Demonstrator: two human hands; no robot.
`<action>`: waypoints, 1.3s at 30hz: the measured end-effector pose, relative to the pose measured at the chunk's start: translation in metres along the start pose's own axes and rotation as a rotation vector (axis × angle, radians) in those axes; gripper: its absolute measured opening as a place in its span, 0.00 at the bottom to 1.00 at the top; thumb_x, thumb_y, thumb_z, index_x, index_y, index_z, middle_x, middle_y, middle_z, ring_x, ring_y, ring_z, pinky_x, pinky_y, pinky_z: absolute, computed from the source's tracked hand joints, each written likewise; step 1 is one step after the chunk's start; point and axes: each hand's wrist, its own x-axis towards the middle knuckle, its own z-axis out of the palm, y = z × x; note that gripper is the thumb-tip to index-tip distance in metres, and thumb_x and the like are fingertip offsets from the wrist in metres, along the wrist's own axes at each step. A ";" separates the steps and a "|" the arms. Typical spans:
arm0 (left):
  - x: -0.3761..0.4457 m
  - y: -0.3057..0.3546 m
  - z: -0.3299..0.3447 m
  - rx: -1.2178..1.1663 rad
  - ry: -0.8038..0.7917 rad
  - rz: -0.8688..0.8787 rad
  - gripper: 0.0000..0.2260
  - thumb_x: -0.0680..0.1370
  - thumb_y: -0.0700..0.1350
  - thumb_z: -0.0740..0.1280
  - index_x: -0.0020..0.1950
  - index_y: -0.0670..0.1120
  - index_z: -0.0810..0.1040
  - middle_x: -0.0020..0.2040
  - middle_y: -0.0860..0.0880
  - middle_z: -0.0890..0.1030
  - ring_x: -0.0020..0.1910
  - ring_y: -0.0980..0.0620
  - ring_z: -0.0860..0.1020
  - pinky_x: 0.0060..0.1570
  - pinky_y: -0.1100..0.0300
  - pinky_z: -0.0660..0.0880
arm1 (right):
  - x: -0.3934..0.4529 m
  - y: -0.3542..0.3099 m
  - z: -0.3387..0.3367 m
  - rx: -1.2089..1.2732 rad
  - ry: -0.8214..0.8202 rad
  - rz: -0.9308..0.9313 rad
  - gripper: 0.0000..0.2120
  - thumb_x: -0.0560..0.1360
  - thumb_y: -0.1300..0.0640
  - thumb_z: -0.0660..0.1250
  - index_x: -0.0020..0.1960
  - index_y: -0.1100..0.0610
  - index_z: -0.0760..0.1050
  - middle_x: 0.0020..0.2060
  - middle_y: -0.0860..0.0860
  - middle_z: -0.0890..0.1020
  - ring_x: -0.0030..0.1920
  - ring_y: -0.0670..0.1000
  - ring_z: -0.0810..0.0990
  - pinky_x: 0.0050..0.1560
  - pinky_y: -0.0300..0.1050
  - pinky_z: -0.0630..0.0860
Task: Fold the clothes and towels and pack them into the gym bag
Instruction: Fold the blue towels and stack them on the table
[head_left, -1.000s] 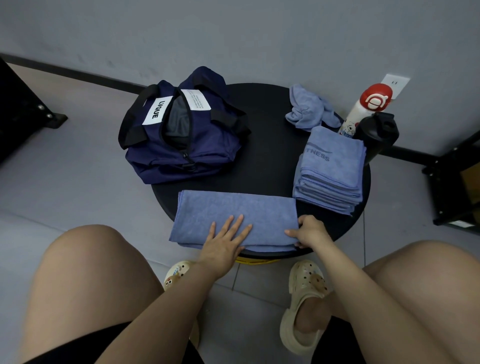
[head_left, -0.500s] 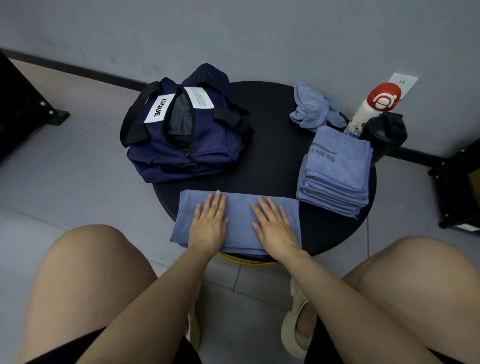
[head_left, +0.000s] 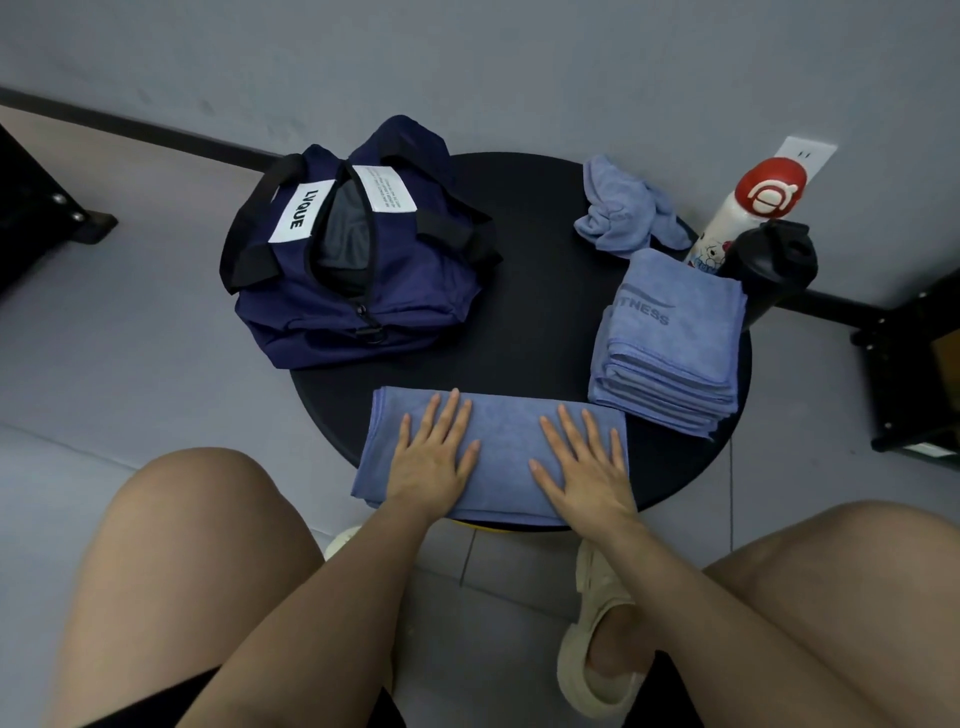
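a round black bench (head_left: 540, 332) stands by a grey wall and carries everything here. on its far left side sits a navy gym bag (head_left: 358, 275) with black handles and white labels; its top zip is parted, and inside only a dark grey lining or cloth shows, too dim to tell which. at the bench's near edge lies a blue towel (head_left: 501, 447), folded into a long band that overhangs the edge a little on the left. at the right side sits a stack of folded blue towels (head_left: 670, 358), its top one printed with lettering, just beside the long towel's right end but apart from it. behind the stack lies a crumpled blue cloth (head_left: 623, 213), unfolded. both hands lie flat on the long towel with fingers straight and spread, grasping nothing: the left hand (head_left: 434, 462) on its left half, the right hand (head_left: 584, 467) on its right half. at the far right edge stand a black bottle (head_left: 769, 270) and a white bottle with a red cap (head_left: 743, 213), close together behind the stack.
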 end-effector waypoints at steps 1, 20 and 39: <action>-0.001 -0.002 0.000 -0.008 0.016 -0.011 0.25 0.82 0.56 0.45 0.77 0.53 0.40 0.78 0.54 0.40 0.76 0.54 0.39 0.73 0.51 0.37 | -0.001 0.003 0.000 0.007 -0.004 0.006 0.29 0.79 0.35 0.41 0.70 0.41 0.27 0.70 0.41 0.29 0.71 0.46 0.27 0.63 0.45 0.18; -0.021 -0.044 -0.029 -0.575 0.222 -0.348 0.25 0.81 0.43 0.60 0.77 0.44 0.56 0.76 0.45 0.58 0.73 0.47 0.60 0.70 0.60 0.57 | -0.001 -0.019 -0.009 0.023 0.050 -0.111 0.30 0.80 0.38 0.41 0.76 0.49 0.35 0.73 0.43 0.34 0.72 0.45 0.30 0.71 0.46 0.25; -0.009 -0.059 -0.086 -0.698 0.221 -0.742 0.07 0.77 0.50 0.63 0.54 0.52 0.74 0.46 0.51 0.76 0.44 0.47 0.73 0.42 0.57 0.67 | 0.027 -0.082 -0.006 0.024 -0.016 -0.067 0.30 0.81 0.39 0.40 0.76 0.49 0.34 0.76 0.48 0.35 0.75 0.53 0.32 0.72 0.55 0.30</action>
